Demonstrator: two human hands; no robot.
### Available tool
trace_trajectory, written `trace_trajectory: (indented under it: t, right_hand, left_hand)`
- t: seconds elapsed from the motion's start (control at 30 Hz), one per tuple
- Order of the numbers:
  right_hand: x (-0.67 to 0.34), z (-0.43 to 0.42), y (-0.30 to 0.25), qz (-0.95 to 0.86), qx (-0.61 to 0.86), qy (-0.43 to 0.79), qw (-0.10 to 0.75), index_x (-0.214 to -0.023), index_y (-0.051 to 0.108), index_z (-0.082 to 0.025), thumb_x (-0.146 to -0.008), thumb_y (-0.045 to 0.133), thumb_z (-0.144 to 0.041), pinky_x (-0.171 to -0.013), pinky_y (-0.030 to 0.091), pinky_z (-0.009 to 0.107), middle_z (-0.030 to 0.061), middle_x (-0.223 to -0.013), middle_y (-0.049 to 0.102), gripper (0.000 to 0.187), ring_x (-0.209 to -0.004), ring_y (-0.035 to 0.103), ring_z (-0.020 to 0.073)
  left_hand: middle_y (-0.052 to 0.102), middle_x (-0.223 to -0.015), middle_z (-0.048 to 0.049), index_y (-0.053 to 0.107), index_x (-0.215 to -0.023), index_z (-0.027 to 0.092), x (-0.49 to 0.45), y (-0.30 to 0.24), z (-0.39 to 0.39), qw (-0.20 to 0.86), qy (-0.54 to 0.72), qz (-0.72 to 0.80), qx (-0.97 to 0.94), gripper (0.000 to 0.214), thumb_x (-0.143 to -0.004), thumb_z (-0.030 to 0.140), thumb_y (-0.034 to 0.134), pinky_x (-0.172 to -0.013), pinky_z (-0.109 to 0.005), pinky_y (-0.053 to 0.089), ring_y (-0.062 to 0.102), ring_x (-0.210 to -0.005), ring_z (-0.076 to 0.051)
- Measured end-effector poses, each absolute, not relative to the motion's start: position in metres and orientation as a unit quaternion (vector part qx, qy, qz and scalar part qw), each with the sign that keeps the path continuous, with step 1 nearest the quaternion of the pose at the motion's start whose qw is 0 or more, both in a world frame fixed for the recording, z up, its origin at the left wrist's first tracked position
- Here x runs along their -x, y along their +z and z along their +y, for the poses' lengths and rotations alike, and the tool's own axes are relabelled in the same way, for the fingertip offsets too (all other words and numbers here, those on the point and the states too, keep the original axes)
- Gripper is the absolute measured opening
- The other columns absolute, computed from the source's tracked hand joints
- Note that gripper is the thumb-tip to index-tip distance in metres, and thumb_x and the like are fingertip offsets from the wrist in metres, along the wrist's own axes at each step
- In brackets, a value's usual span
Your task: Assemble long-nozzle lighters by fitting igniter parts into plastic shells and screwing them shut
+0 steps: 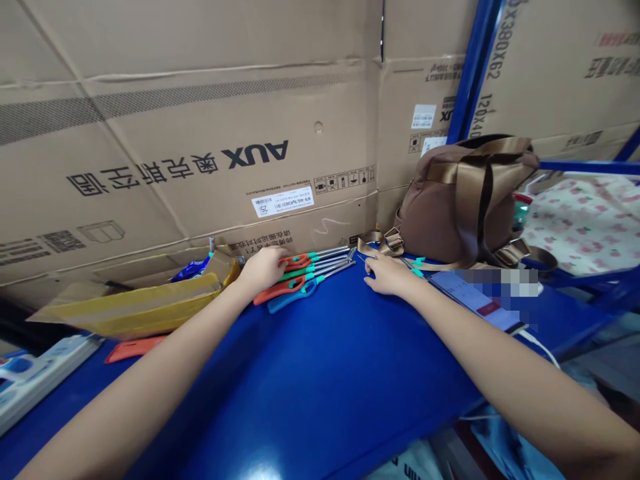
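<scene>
Several long-necked gas lighters (287, 287) with orange, green and blue handles lie side by side on the blue table (320, 373), their metal tubes pointing right. My left hand (266, 270) is closed at the handle end of the rearmost orange lighter (296, 262); part of that handle is hidden by the fingers. To the right of the metal tips, my right hand (387, 275) has its fingers curled in a pinch. What it holds, if anything, is too small to make out. Green lighter parts (417, 265) show just behind it.
A yellow-edged cardboard box (145, 307) stands at left, beside an orange piece (133, 349) and a white power strip (45, 373). At right are a brown backpack (445, 200) with loose straps and a phone (470, 297) with a white cable. Cardboard panels (200, 133) wall the back.
</scene>
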State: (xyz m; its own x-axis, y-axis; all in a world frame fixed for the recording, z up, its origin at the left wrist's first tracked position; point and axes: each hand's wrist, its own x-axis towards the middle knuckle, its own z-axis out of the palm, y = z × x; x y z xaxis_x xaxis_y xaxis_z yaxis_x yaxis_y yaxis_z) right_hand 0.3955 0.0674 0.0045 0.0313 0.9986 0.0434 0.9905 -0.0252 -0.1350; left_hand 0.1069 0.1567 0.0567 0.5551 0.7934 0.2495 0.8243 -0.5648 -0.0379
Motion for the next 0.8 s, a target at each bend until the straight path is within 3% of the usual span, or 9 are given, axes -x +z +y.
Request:
trace_trajectory:
  t: [0.1,0.23,0.37,0.53,0.8]
  right_hand:
    - [-0.395,0.068,0.005,-0.698,0.711,0.013,0.082,-0.106,0.069,-0.02,-0.091,0.062,-0.033,-0.092,0.049,0.04,0.0144,-0.126,0.061,0.022,-0.117,0.058,0.0318]
    - [-0.394,0.069,0.007,-0.703,0.699,-0.027,0.127,-0.098,0.074,-0.02,-0.093,0.054,-0.025,-0.098,0.046,0.044,0.0147,-0.12,0.063,0.021,-0.119,0.056,0.034]
    - [-0.39,0.071,0.007,-0.715,0.672,-0.059,0.186,-0.095,0.075,-0.016,-0.094,0.049,-0.025,-0.097,0.048,0.047,0.0172,-0.116,0.066,0.027,-0.114,0.058,0.0359]
    - [-0.378,0.07,0.003,-0.75,0.608,-0.066,0.252,-0.089,0.072,-0.016,-0.093,0.049,-0.025,-0.102,0.047,0.042,0.0145,-0.106,0.07,0.025,-0.107,0.063,0.03]
    - [-0.38,0.075,-0.006,-0.786,0.523,-0.074,0.322,-0.075,0.067,-0.022,-0.089,0.05,-0.033,-0.088,0.054,0.043,0.0106,-0.089,0.072,0.024,-0.09,0.068,0.0281]
  left_hand:
    - [0.075,-0.112,-0.0105,0.075,-0.111,0.019,-0.103,0.058,0.128,0.078,-0.122,-0.442,0.885,0.034,-0.096,0.03,0.047,-0.092,-0.034,0.055,0.07,-0.106,-0.028]
    - [0.071,-0.125,-0.0085,0.07,-0.125,0.023,-0.077,0.049,0.082,0.08,-0.135,-0.425,0.891,0.039,-0.099,0.034,0.043,-0.098,-0.035,0.053,0.065,-0.117,-0.027]
    - [0.074,-0.115,-0.0119,0.074,-0.116,0.019,-0.023,0.043,0.059,0.073,-0.106,-0.448,0.885,0.039,-0.098,0.034,0.043,-0.094,-0.04,0.055,0.069,-0.106,-0.029]
    - [0.068,-0.137,-0.005,0.065,-0.134,0.023,0.055,0.043,0.062,-0.015,-0.049,-0.45,0.891,0.047,-0.089,0.026,0.05,-0.11,-0.036,0.048,0.063,-0.125,-0.023]
    - [0.077,-0.116,-0.01,0.074,-0.115,0.02,0.102,0.036,0.067,-0.018,0.004,-0.553,0.833,0.048,-0.071,0.015,0.056,-0.092,-0.036,0.056,0.073,-0.104,-0.029]
